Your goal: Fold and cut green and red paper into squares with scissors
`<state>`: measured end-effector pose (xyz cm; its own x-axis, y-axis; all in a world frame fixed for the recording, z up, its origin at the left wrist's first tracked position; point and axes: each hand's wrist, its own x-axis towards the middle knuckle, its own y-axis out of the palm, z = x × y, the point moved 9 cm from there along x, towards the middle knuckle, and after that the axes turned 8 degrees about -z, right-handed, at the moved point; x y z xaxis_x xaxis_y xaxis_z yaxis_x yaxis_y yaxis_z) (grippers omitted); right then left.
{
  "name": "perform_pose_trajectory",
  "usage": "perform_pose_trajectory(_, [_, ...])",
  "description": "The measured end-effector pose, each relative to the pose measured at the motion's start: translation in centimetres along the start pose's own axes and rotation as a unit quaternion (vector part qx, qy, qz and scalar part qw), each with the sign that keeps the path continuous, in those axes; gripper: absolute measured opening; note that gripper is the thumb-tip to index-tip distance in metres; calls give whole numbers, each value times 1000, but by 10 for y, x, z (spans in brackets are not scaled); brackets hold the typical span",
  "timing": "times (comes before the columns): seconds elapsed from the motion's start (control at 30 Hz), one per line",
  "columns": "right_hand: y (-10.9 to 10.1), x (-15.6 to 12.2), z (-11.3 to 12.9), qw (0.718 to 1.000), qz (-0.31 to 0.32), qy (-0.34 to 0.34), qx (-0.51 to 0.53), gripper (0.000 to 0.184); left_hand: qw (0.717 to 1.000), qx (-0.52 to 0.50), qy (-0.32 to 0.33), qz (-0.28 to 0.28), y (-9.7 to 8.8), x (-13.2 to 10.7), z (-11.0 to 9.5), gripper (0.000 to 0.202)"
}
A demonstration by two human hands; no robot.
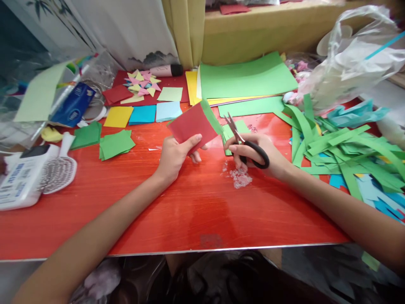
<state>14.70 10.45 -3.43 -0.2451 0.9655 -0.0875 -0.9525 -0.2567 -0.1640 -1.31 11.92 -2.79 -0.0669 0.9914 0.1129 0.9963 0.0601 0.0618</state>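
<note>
My left hand (174, 156) pinches a red paper square (195, 126) held over a piece of green paper (211, 116), whose edge sticks out along the upper right side. The thumb lies on top of the red square. In my right hand (265, 150) are scissors (255, 153) with black handles, fingers through the loops and blades pointing up and away. The blades are just right of the papers and apart from them. Beneath the scissors, partly hidden, lies a stack of light green squares (228, 134) on the red table (196, 211).
Green paper strips (344, 145) pile up at the right, near a white plastic bag (354, 63). Large green sheets (247, 78) lie at the back. Green squares (116, 144), yellow squares (118, 116) and blue squares (142, 115) sit left, beyond a hairbrush (60, 173).
</note>
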Motion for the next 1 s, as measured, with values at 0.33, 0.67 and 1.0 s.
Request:
perform_pose_trajectory(0.33, [12,-4,-15,993,75,68,-65,32,998,31,16,-61,-9,-1,-4,24])
perform_pose_trajectory(0.67, [13,-6,-12,995,67,60,-50,34,999,2,32,-7,3,-7,-8,22])
perform_pose_trajectory(1.0, [13,-6,-11,995,58,56,-58,39,999,21,31,-15,3,-9,-10,23])
